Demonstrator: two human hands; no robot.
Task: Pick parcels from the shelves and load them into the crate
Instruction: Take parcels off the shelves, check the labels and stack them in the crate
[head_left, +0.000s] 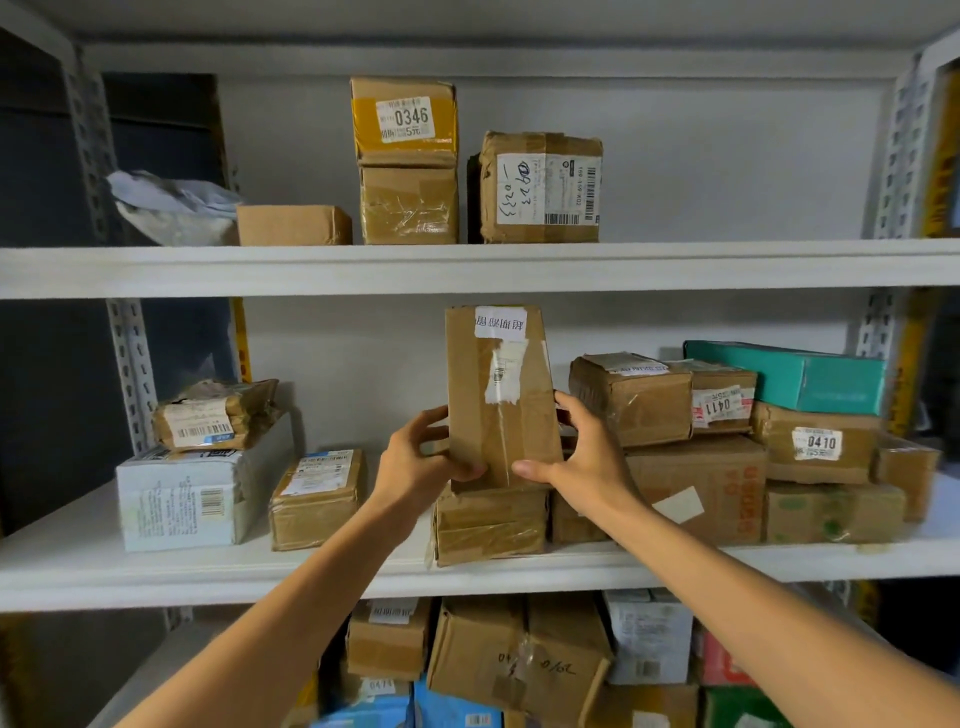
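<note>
Gripping the tall brown parcel (501, 400) – left hand (415, 457) and right hand (582, 457) clamped on its sides; it stands upright on a taped box (491, 525).

You hold a tall brown cardboard parcel (501, 395) upright at the centre of the middle shelf (363, 577), its base resting on a flatter taped box (491, 525). A white printed label sits at its top edge, a torn label and clear tape run down its front. More brown parcels are stacked just to its right.
</note>
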